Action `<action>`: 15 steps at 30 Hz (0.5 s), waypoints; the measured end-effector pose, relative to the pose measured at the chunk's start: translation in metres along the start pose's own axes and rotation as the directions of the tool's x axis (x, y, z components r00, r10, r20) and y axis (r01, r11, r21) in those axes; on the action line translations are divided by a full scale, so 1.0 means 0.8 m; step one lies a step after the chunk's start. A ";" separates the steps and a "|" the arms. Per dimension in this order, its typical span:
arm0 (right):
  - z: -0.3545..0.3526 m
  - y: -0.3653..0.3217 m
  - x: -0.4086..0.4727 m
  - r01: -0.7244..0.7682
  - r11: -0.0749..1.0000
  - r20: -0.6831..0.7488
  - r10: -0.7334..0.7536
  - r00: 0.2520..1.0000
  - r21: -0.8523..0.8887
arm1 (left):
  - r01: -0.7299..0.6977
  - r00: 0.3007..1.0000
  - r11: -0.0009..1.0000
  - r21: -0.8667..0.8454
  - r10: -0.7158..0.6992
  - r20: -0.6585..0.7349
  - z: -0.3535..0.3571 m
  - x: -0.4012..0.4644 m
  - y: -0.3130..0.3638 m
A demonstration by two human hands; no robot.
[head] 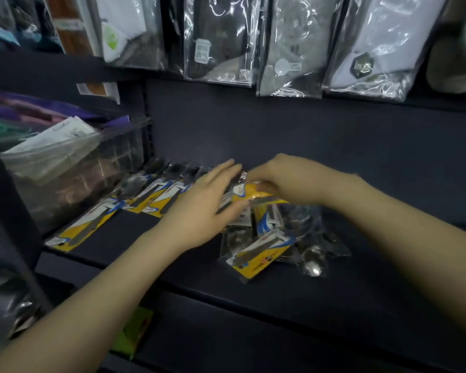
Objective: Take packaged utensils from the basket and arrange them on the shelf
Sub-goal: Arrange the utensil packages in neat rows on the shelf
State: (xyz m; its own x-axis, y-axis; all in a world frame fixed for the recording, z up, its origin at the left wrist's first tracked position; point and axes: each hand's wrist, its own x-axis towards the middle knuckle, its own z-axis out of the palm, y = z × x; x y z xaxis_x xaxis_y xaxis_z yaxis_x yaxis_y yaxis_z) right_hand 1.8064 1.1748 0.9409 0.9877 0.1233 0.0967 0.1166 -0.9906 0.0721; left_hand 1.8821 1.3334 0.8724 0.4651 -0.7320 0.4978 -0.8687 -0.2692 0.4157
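Where packs (261, 251) lie: dark shelf (280, 297).

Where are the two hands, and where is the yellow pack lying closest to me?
left hand (199, 208), head view, back of hand.
right hand (283, 179), head view, knuckles.
nearest yellow pack (261, 255), head view, yellow card.

From my remote feed: a dark shelf (293, 297) carries a row of yellow-backed utensil packs (156, 196) lying side by side along its left half, the nearest pack (84, 227) at the front edge. A loose heap of packs (269, 243) lies mid-shelf, one clear spoon pack (314, 261) at its right.
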 end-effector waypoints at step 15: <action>0.058 -0.045 0.115 -0.197 0.452 -0.037 0.459 0.888 0.870 | 0.319 0.697 0.564 -0.762 -0.684 -0.215 -0.046 -0.091 -0.049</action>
State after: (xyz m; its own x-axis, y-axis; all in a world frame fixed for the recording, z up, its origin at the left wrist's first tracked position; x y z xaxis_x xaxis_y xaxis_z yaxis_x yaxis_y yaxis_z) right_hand 1.8977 1.2191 0.9010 0.9265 -0.3426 0.1556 -0.0511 -0.5242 -0.8501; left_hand 1.8883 1.4201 0.8478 0.9552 -0.1909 0.2261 -0.2120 0.0912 0.9730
